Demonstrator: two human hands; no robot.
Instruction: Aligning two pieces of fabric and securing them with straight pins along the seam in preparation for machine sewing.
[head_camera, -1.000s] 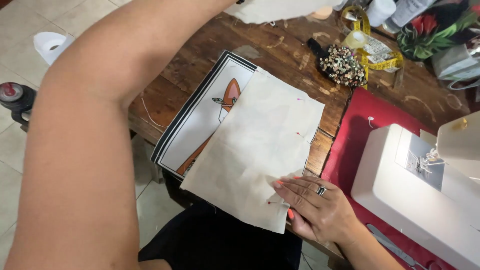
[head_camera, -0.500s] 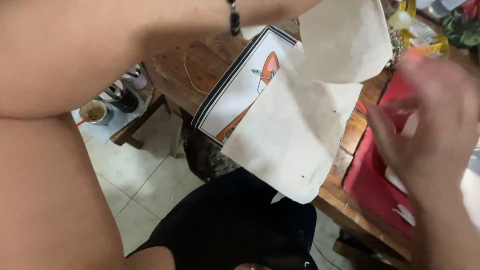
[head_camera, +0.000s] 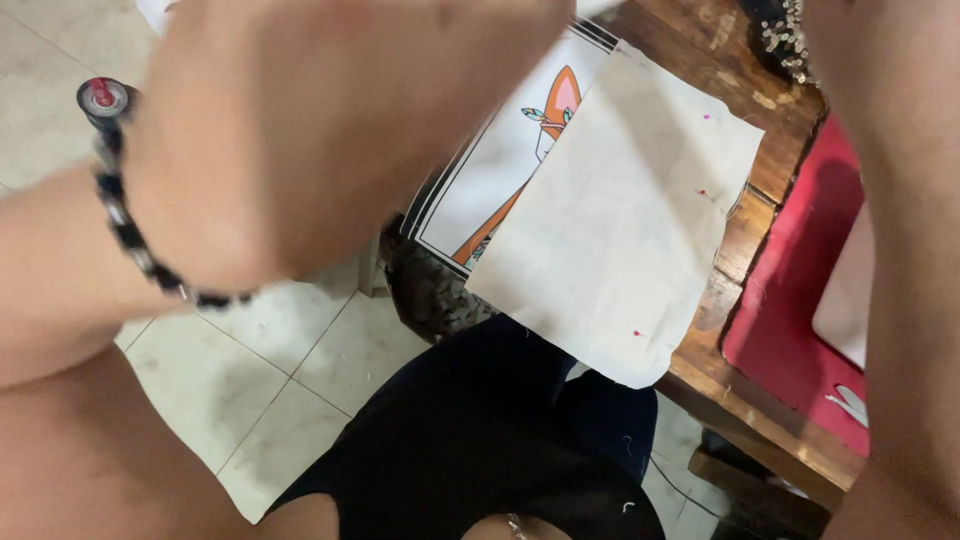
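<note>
Left hand (head_camera: 330, 130) raised close to my face, blurred, fingers' spread I cannot tell, nothing seen held | right forearm at frame edge, hand out of view | cream cloth (head_camera: 620, 230) pinned flat over printed panel (head_camera: 500, 170), overhanging wooden table (head_camera: 760, 390) edge, pins keeping layers aligned.

Cream cloth piece (head_camera: 620, 230): matt woven fabric, edges raw and slightly frayed, small coloured pin heads stuck in it. Printed panel (head_camera: 500, 180) beneath: smooth white cloth or paper, cannot tell which. Table (head_camera: 770, 410): worn dark wood, scuffed, dull finish. Red mat (head_camera: 800, 300): matt, felt-like. Bracelet (head_camera: 135, 240): glossy dark beads. Floor (head_camera: 290, 370): smooth pale tiles, faint sheen.
</note>
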